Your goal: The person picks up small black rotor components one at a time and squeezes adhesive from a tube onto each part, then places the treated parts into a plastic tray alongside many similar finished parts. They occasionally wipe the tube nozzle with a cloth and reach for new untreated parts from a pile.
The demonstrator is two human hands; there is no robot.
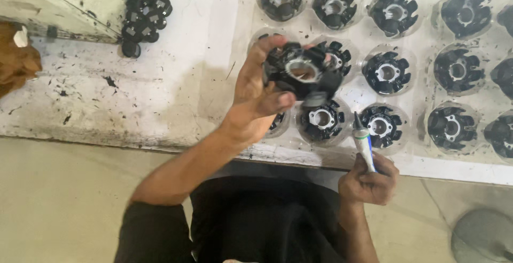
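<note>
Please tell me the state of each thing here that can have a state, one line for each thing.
Black round ring-shaped part with metal centre: lifted, gripped by left hand.
Small grey-nozzled glue tube: upright, uncapped, gripped by right hand.
Clear plastic tray: flat on table, pockets filled with black parts.
Loose black clips: piled on white table.

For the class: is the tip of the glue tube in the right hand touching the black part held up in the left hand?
Apart. The head view shows tray between the tube nozzle and the raised black part.
</note>
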